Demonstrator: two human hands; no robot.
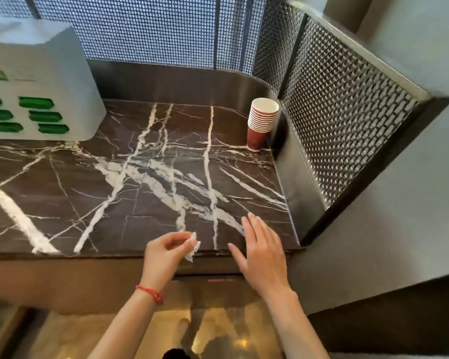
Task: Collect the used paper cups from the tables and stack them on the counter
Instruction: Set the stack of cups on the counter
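- Left hand (166, 251), lower centre, pinches a crumpled white tissue (194, 245).
- Right hand (261, 251) hovers beside it, fingers straight, holding nothing.
- Stack of red paper cups (261, 123) stands upright on the counter (114, 190), upper right; top cup's inside looks empty.

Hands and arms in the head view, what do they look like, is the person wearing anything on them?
Both forearms are bare, with no sleeves showing. The left hand has a thin red cord bracelet round its wrist. The right hand wears nothing: no watch, ring or glove shows.
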